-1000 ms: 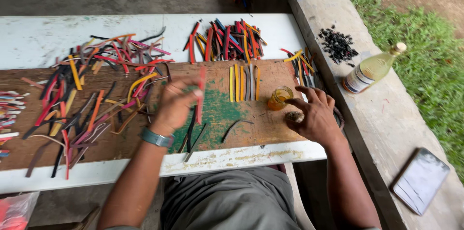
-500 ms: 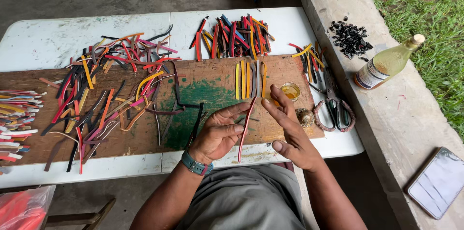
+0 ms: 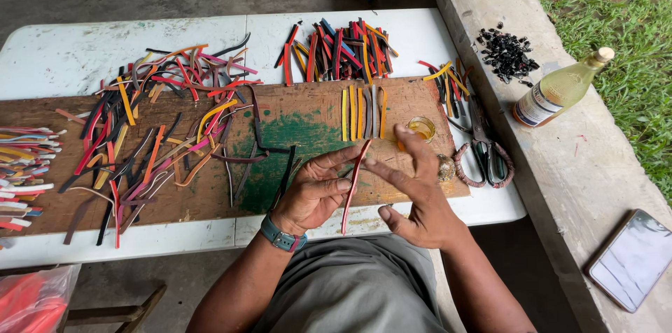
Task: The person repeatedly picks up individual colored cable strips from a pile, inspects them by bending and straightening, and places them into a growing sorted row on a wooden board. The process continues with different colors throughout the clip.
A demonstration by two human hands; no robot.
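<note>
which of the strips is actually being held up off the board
The red strip, pinched between the left hand and right hand; every other strip lies flat on the board or table.

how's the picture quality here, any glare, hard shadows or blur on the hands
Head view: soft, even daylight with no hard shadows on the table; the left hand, right hand and the red strip between them look sharp, not blurred; mild sheen on the phone screen; straight edges bow slightly toward the frame borders.
</note>
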